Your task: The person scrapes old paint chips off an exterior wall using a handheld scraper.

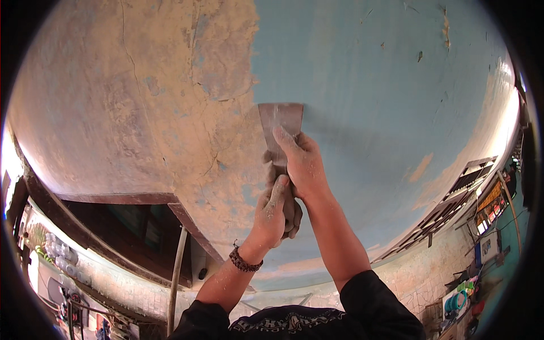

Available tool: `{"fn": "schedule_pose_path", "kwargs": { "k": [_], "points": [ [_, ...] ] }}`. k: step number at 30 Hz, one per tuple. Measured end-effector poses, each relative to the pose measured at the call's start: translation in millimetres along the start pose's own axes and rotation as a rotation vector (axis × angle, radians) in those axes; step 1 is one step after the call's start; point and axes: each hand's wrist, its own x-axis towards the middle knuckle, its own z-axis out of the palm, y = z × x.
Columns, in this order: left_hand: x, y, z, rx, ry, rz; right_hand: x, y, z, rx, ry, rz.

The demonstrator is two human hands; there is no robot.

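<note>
A wide-bladed scraper (281,118) stands upright in front of me, its broad top edge against the painted wall (362,73). My left hand (271,214), with a dark bracelet at the wrist, is closed round the scraper's handle, which the fingers mostly hide. Higher up, my right hand (304,167) grips the scraper, its thumb lying on the blade. Both hands are dusty. Blue paint covers the wall to the right of the blade; to the left lies a bare, tan, cracked patch (141,102) with small blue flecks.
A dark-framed opening (130,226) lies at the lower left, with a pole (177,283) leaning beside it. Slatted vents (436,212) run along the right. Stacked clear bottles (62,255) sit far left, and a turquoise basket (455,301) is among clutter at lower right.
</note>
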Motion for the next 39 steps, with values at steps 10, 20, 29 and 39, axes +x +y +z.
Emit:
{"fn": "schedule_pose_path", "kwargs": {
  "k": [10, 20, 29, 39],
  "points": [
    [-2.0, 14.1, 4.8, -0.010, 0.023, -0.049, 6.5, 3.8, 7.0, -0.034, 0.074, -0.125],
    [-14.6, 23.8, -2.3, -0.055, -0.007, -0.139, -1.1, 1.8, 17.4, 0.056, 0.061, -0.048],
    [-23.2, 12.1, 4.5, -0.112, 0.031, -0.177, -12.1, 16.2, 9.9, -0.016, 0.089, -0.034],
    [-22.2, 16.2, 13.8, -0.060, 0.049, -0.141, -8.1, 9.2, 10.4, 0.043, 0.116, -0.115]
  ]
}}
